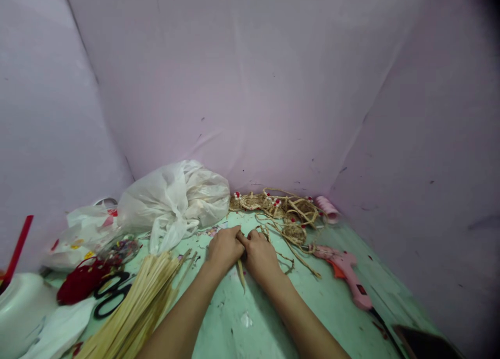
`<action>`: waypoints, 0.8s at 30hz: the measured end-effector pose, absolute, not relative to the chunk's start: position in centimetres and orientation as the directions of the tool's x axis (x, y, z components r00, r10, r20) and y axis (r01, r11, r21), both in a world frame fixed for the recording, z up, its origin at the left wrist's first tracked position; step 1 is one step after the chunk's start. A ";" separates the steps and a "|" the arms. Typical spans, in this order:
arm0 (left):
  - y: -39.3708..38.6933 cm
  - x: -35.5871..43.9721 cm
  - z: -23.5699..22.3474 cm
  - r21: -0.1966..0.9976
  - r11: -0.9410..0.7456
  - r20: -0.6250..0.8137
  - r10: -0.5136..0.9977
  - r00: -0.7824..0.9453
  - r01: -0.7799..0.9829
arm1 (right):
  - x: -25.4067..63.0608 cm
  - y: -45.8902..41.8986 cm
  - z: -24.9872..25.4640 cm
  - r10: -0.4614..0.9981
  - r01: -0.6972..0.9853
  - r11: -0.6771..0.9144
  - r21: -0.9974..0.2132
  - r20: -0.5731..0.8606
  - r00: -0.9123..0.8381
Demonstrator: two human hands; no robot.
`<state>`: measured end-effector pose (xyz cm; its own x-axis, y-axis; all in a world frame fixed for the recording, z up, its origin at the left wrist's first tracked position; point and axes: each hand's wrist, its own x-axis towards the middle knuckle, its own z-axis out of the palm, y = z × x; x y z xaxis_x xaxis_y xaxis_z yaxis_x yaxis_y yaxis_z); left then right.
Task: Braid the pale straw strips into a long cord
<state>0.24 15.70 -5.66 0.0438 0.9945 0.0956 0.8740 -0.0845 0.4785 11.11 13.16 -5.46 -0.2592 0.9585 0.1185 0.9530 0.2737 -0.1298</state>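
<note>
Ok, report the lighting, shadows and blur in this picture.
Head view: soft light, with a faint shadow on the pale green tabletop beside the right forearm; head view: pale highlights on the crumpled white plastic bag; head view: upper-right corner dark, fine detail slightly blurred.

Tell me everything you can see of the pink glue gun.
The glue gun has a pink, plastic-looking body with an orange trigger and a small dark patch on the handle. It lies on its side on the green table, nozzle toward picture left, handle slanting toward the lower right. A dark cord leaves the handle's end. Neither hand touches it. The nozzle lies by brown fibre strands; contact is unclear, as is whether it is on.
</note>
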 end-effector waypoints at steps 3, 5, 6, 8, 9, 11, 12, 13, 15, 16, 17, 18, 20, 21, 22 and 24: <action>15.8 0.0 -5.7 0.436 -0.082 0.041 0.997 0.071 0.896 | 11.3 12.5 -5.6 0.963 0.955 0.254 -0.151 0.134 -0.235; 15.9 -0.1 -5.6 0.424 -0.077 0.016 0.997 0.078 0.902 | 11.4 12.0 -5.5 0.974 0.964 0.211 -0.162 0.117 -0.193; 15.9 -0.1 -5.5 0.423 -0.078 0.008 0.997 0.083 0.903 | 11.4 11.8 -5.5 0.980 0.970 0.184 -0.162 0.102 -0.169; 15.9 -0.2 -5.2 0.416 -0.087 0.002 0.996 0.095 0.905 | 11.3 11.5 -5.3 0.989 0.978 0.138 -0.156 0.078 -0.127; 15.9 -0.2 -5.2 0.407 -0.091 0.000 0.995 0.100 0.909 | 11.2 11.3 -5.2 0.992 0.981 0.120 -0.154 0.068 -0.111; 15.9 -0.2 -5.1 0.396 -0.104 0.009 0.994 0.109 0.912 | 11.1 11.0 -5.1 0.996 0.983 0.086 -0.161 0.047 -0.079; 15.9 -0.2 -5.2 0.400 -0.113 0.018 0.993 0.115 0.910 | 11.1 10.8 -5.0 0.997 0.983 0.076 -0.168 0.041 -0.070; 15.9 -0.3 -5.2 0.411 -0.119 0.025 0.993 0.119 0.904 | 11.1 10.5 -5.0 0.997 0.982 0.073 -0.176 0.037 -0.068; 16.0 -0.3 -5.3 0.439 -0.124 0.029 0.992 0.124 0.890 | 11.1 10.1 -5.0 0.997 0.979 0.078 -0.188 0.037 -0.072; 16.0 -0.3 -5.4 0.447 -0.123 0.027 0.992 0.125 0.886 | 11.1 9.9 -5.0 0.996 0.978 0.086 -0.191 0.042 -0.079; 16.1 -0.3 -5.4 0.449 -0.122 0.021 0.992 0.126 0.885 | 11.1 9.7 -5.0 0.995 0.977 0.092 -0.193 0.045 -0.085; 16.1 -0.3 -5.4 0.447 -0.119 0.016 0.992 0.125 0.886 | 11.1 9.5 -5.0 0.995 0.975 0.099 -0.197 0.045 -0.092; 16.1 -0.3 -5.3 0.436 -0.104 0.006 0.994 0.112 0.894 | 11.1 9.2 -5.0 0.993 0.972 0.112 -0.209 0.047 -0.105; 16.0 -0.2 -5.2 0.428 -0.093 0.000 0.995 0.104 0.899 | 11.1 9.0 -5.0 0.993 0.970 0.115 -0.216 0.046 -0.107; 16.0 -0.2 -5.2 0.417 -0.083 -0.008 0.995 0.095 0.905 | 11.1 8.9 -5.0 0.994 0.968 0.111 -0.223 0.043 -0.104; 15.9 0.0 -5.1 0.386 -0.063 -0.018 0.997 0.076 0.920 | 11.1 8.6 -5.1 0.995 0.966 0.104 -0.237 0.037 -0.098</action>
<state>-0.02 15.87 -5.08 0.0755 0.9970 -0.0180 0.9203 -0.0627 0.3861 11.14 8.60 -5.05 -0.0979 0.9945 0.0367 0.9660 0.1038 -0.2368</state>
